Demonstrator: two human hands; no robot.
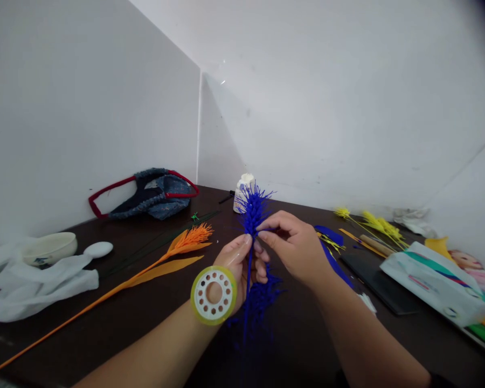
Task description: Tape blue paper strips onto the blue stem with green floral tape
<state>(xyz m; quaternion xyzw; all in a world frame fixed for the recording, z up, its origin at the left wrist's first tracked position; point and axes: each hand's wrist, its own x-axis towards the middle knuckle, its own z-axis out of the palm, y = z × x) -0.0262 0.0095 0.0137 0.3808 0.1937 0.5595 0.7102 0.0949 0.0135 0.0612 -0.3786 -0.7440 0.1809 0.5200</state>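
A blue wheat-like stalk (254, 213) stands upright at the centre, its bristly head above a thin stem. My left hand (242, 256) is closed round the stem just below the head. A roll of clear yellowish tape (214, 295) with a white core lies against my left palm and wrist. From the right, my right hand (291, 240) pinches at the base of the blue head with thumb and index finger; anything small between those fingertips is hidden. More blue bristly pieces (267, 293) lie on the table below the hands.
An orange stalk with leaves (161, 264) lies at the left, near a white bowl (50, 248) and spoon (98, 249). A denim bag (153, 194) and white container (242, 194) stand behind. Yellow stalks (378, 223), a dark flat case (375, 283) and a white packet (436, 280) are at the right.
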